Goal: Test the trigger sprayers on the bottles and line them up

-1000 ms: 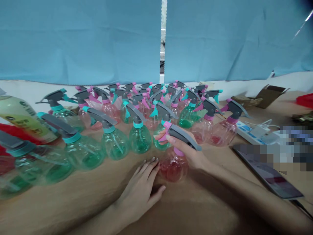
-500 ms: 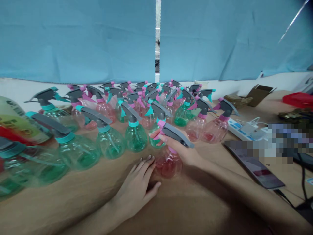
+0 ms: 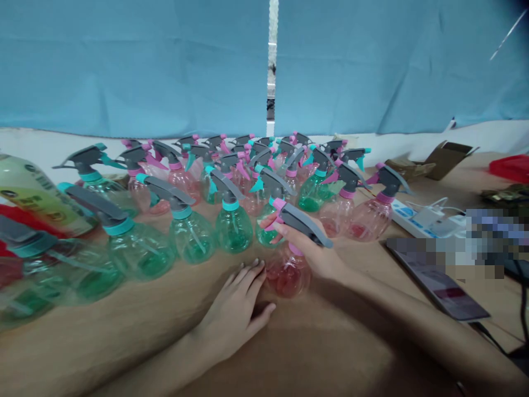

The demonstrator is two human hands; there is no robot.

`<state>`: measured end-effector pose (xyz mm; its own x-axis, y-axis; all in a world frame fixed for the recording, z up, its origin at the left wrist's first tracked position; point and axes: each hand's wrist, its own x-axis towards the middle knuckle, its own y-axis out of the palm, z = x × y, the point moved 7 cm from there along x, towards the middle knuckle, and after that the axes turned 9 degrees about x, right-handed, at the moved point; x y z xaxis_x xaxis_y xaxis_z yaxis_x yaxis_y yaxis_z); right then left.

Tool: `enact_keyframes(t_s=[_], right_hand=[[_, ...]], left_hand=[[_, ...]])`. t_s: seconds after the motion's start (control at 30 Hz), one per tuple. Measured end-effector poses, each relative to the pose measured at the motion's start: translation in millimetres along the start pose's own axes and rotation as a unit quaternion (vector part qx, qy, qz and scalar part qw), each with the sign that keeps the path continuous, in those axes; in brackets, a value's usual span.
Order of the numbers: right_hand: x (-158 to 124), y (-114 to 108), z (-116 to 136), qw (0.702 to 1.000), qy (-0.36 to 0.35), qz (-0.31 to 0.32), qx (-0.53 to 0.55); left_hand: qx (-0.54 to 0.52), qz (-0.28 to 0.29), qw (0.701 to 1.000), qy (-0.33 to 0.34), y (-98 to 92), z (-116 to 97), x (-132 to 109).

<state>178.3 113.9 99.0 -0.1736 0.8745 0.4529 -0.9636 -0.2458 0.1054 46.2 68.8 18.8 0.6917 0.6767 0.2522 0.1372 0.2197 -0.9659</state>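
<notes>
A pink spray bottle (image 3: pixel 288 275) with a grey and pink trigger head stands upright on the table in front of me. My right hand (image 3: pixel 316 251) is wrapped round its neck from the right, below the grey lever, with fingers by the pink trigger. Flat on the tabletop, just left of that bottle, lies my left hand (image 3: pixel 237 306), fingers stretched and thumb apart. Its fingertips are close to the bottle's base; whether they touch it I cannot tell. Behind the hands is a green spray bottle (image 3: pixel 234 229), and another green spray bottle (image 3: pixel 192 237) stands to its left.
Several more pink and green spray bottles crowd the back of the table (image 3: pixel 330 353). A large labelled bottle (image 3: pixel 41 193) is at far left. To the right are a phone (image 3: pixel 442 281) with a cable, a white power strip (image 3: pixel 413 218) and an open cardboard box (image 3: pixel 448 160).
The whole view has shifted slightly, so things appear a little farther right. Both hands and the pink spray bottle keep the same arrangement.
</notes>
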Motion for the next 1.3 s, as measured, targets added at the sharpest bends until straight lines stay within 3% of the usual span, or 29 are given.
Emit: enact_keyframes(t_s=[0.27, 0.83, 1.03, 1.3], right_hand=[[-0.3, 1.1, -1.4, 1.000, 0.013, -0.011, 0.026], [0.7, -0.7, 1.0, 0.999, 0.002, -0.005, -0.037], [-2.2, -4.2, 10.2, 0.993, -0.020, -0.019, -0.112], [-2.2, -3.7, 17.8, 0.992, -0.039, 0.001, -0.123]], left_hand=[[-0.011, -0.006, 1.000, 0.001, -0.3, 0.1, 0.3], [-0.011, 0.004, 1.000, 0.000, -0.4, -0.1, 1.2], [-0.015, 0.006, 1.000, 0.000, -0.6, -0.9, 0.3], [-0.021, 0.001, 1.000, -0.001, 0.0, 0.0, -0.8]])
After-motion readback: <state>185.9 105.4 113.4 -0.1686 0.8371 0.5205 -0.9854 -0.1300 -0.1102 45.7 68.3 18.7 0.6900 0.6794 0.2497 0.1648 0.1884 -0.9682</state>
